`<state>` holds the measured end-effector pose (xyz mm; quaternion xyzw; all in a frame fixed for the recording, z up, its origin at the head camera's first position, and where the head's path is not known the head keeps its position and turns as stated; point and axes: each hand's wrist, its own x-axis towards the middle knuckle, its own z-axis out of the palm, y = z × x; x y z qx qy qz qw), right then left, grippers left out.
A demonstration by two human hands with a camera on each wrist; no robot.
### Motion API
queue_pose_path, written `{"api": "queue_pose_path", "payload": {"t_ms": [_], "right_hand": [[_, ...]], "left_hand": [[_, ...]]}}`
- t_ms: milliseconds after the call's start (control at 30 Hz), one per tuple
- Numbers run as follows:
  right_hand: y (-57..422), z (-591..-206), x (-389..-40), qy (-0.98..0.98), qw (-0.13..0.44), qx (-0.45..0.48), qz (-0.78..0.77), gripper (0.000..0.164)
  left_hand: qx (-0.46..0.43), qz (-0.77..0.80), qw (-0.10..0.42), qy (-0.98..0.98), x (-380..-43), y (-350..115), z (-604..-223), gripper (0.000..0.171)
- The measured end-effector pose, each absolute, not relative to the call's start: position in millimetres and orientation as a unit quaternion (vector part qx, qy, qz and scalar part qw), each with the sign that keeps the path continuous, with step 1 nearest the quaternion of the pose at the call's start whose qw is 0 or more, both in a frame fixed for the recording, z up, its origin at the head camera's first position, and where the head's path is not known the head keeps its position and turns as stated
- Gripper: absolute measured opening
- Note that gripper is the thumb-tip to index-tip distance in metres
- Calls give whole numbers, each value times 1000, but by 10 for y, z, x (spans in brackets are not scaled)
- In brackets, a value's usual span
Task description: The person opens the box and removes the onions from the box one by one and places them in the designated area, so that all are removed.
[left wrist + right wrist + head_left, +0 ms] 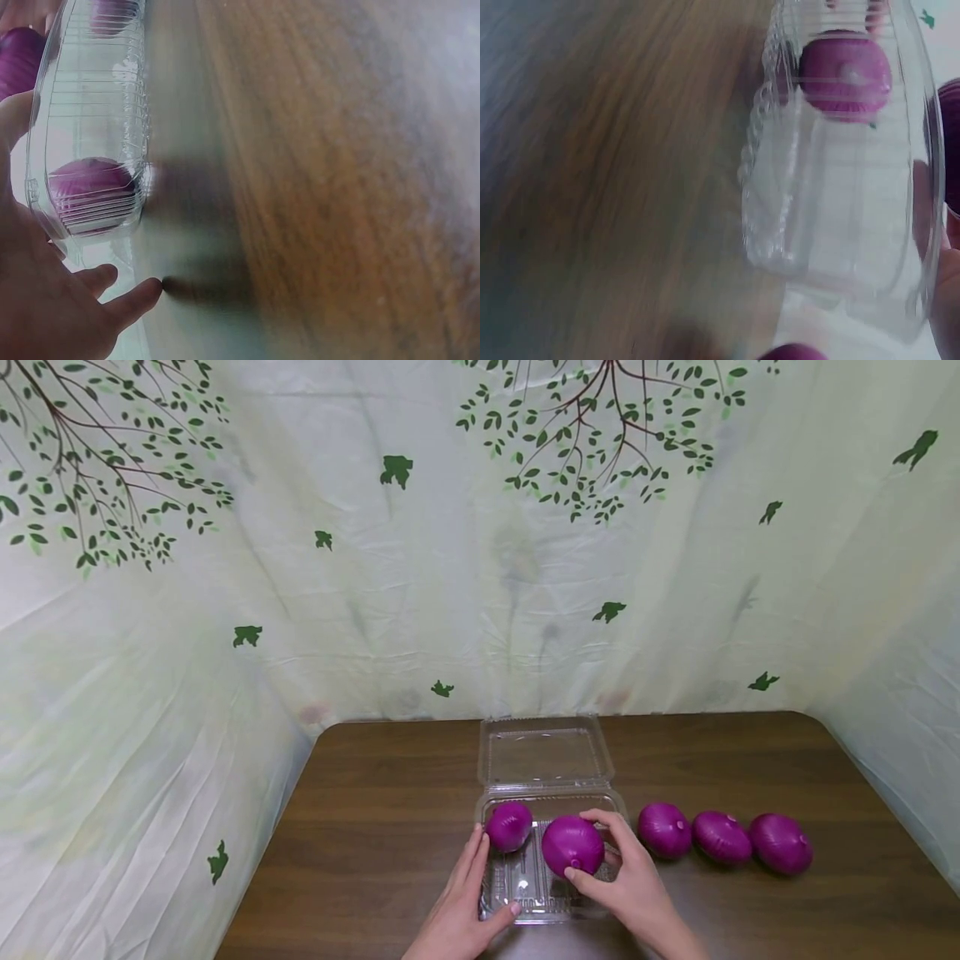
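Note:
A clear plastic clamshell container stands on the table with its lid folded back, away from me. One red onion sits in the back left of its base, showing through the wall in both wrist views. My right hand holds another red onion between thumb and fingers above the right half of the base. My left hand rests along the container's left side, its fingers straight and its thumb at the front rim. In the left wrist view the container's side wall stands beside the fingers.
To the right of the container, three red onions lie in a row: a near one, a middle one and an outer one. The brown wooden table ends at a leaf-patterned curtain behind.

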<state>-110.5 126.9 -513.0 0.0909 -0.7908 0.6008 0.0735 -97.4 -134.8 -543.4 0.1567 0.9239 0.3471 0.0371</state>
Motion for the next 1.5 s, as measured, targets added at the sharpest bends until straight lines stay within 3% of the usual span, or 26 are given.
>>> {"api": "queue_pose_path", "payload": {"t_ms": [733, 1033, 1233, 1500], "right_hand": [[1807, -5161, -784, -793, 76, 17, 604, 74], [2000, -5180, -675, -832, 126, -46, 539, 65], [2133, -5181, -639, -848, 73, -119, 511, 65], [2294, -5232, -644, -863, -38, -148, 482, 81]], "left_hand": [[157, 355, 48, 921, -966, -1344, -5447, 98], [155, 356, 50, 920, -963, -1344, -5445, 99], [156, 354, 50, 921, -969, -1345, -5434, 98], [151, 354, 57, 921, -958, -1352, -5418, 98]]}}
